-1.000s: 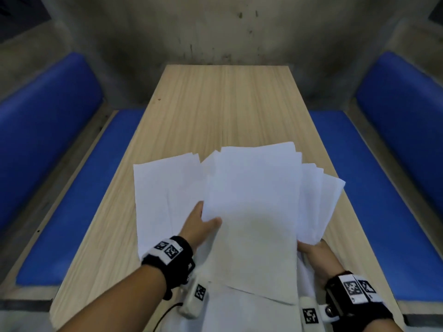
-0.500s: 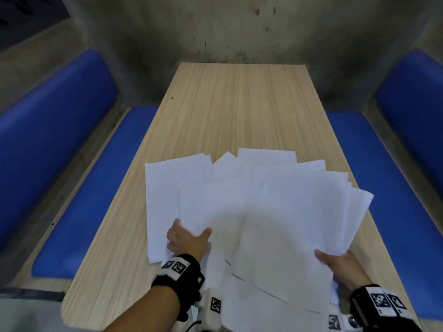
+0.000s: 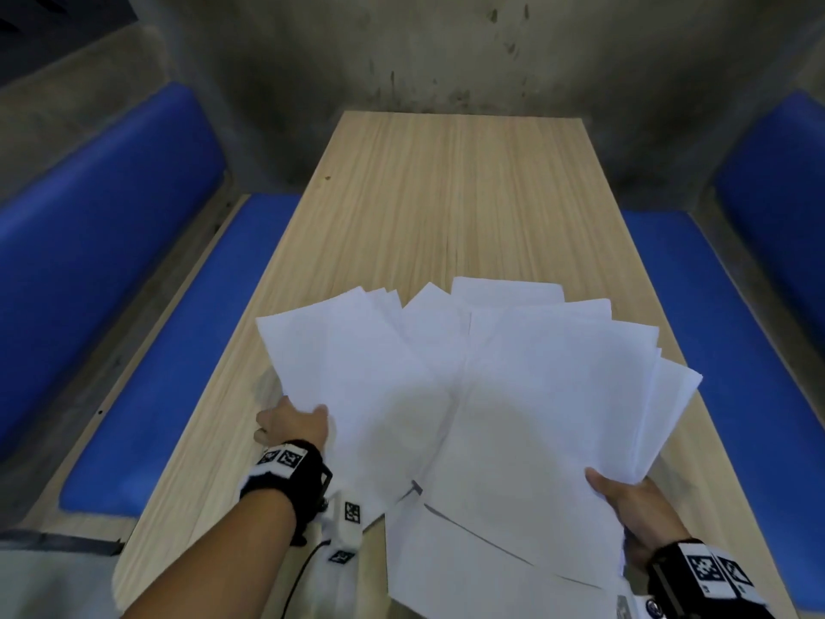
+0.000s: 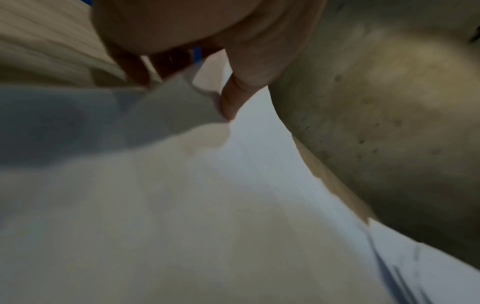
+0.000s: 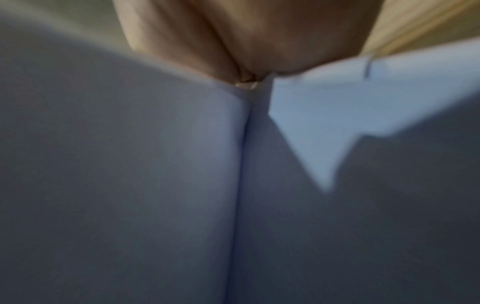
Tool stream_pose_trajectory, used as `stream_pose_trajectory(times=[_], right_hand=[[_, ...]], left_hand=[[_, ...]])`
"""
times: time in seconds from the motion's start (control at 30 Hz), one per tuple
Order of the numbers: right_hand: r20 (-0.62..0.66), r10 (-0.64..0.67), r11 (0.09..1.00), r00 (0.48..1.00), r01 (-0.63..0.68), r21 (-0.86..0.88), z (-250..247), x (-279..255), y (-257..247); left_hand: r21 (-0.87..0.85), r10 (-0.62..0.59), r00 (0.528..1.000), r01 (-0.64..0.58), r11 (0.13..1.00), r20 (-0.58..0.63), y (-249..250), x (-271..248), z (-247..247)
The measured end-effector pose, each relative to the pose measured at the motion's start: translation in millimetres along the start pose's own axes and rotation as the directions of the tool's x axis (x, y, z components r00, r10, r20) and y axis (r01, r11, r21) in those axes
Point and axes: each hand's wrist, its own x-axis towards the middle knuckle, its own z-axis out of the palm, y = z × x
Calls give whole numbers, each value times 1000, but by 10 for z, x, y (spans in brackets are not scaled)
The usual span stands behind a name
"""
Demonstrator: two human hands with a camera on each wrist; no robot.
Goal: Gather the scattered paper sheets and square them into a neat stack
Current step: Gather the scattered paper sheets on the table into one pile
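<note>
Several white paper sheets lie fanned and overlapping on the near half of the wooden table. My left hand grips the near left edge of the left sheets, thumb on top, fingers under them. The left wrist view shows that thumb pressing on the paper. My right hand holds the near right edge of the fan, thumb on top and fingers hidden beneath. In the right wrist view the hand pinches the blurred sheets. One more sheet lies at the near edge.
Blue padded benches run along both long sides of the table. A stained concrete wall closes the far end. The far half of the tabletop shows bare wood.
The top sheets have swung to the right and spread into a wider fan. My left hand slid left and nearer to the left sheets' edge; my right hand shifted right along the fan.
</note>
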Motion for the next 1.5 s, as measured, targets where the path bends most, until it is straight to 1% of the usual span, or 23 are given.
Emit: stream_pose_trajectory(times=[0.07, 0.17, 0.23, 0.3, 0.37, 0.43, 0.5, 0.57, 0.63, 0.7, 0.73, 0.77, 0.83, 0.87, 0.9, 1.0, 1.07, 1.1, 1.17, 1.23, 1.33, 1.4, 1.5], right_hand=[[-14, 1, 1000, 1000, -1, -9, 29, 31, 33], [-30, 4, 1000, 1000, -5, -27, 26, 80, 64], [-35, -4, 1000, 999, 3, -30, 8, 108, 71], [-57, -13, 999, 998, 12, -31, -13, 131, 80], [-91, -15, 999, 996, 11, -47, -30, 163, 107], [-108, -11, 998, 994, 3, -68, -27, 183, 133], [-118, -5, 996, 993, -6, -93, -19, 199, 151], [-125, -5, 994, 992, -8, -109, -6, 195, 154], [-131, -10, 992, 991, -7, -126, 8, 185, 146], [-137, -21, 991, 990, 2, -135, 14, 157, 122], [-138, -26, 990, 990, 7, -140, 19, 148, 118], [-139, -28, 989, 990, 8, -146, 20, 143, 115], [-143, -34, 987, 989, 11, -158, 23, 143, 125], [-148, -35, 987, 988, 10, -163, 25, 146, 134], [-151, -33, 986, 988, 7, -168, 30, 140, 133], [-159, -26, 984, 987, -3, -179, 32, 127, 128], [-168, -33, 983, 985, 1, -185, 45, 99, 112], [-185, -43, 984, 982, 10, -180, -35, 48, 90], [-191, -45, 981, 981, 8, -193, -33, 41, 83], [-194, -56, 981, 979, 18, -194, -49, 28, 70], [-202, -55, 988, 978, 23, -156, -168, -47, 108], [-187, -20, 994, 982, 0, -109, -182, -22, 168], [-194, 3, 997, 981, -17, -72, -242, 13, 174]], left_hand=[[74, 3, 1000, -5, 997, 23, 69, -33, 15], [-91, 97, 995, -93, 991, 38, 87, -51, 73], [-174, 96, 994, -86, 981, 48, 68, 32, 25], [-183, 103, 988, -81, 980, 117, 22, 150, -69], [-149, 154, 975, -131, 980, 157, -1, 196, -176], [-103, 223, 965, -209, 972, 142, -17, 200, -269], [-108, 274, 954, -262, 959, 124, -17, 181, -336], [-157, 285, 952, -266, 951, 116, -20, 179, -361], [-197, 278, 949, -247, 949, 152, -22, 185, -345], [-140, 285, 935, -260, 955, 210, -21, 162, -275], [-59, 297, 929, -291, 955, 220, -27, 134, -226], [62, 318, 927, -335, 940, 200, -39, 105, -176], [308, 402, 912, -408, 859, 87, -58, 0, -97], [350, 445, 894, -437, 829, 62, -71, -67, -57], [320, 442, 892, -447, 836, 93, -83, -118, -15], [93, 339, 905, -373, 923, 258, -74, -264, 150], [-16, 323, 892, -335, 942, 316, -13, -337, 249], [-76, 332, 870, -327, 942, 365, 60, -445, 341], [-139, 297, 853, -263, 955, 430, 133, -537, 445], [-164, 242, 857, -187, 969, 455, 159, -608, 572], [-136, 228, 872, -187, 973, 432, 176, -778, 632], [-204, 242, 902, -178, 963, 356, 247, -774, 493], [-305, 274, 938, -202, 931, 214, 474, -710, 59]])
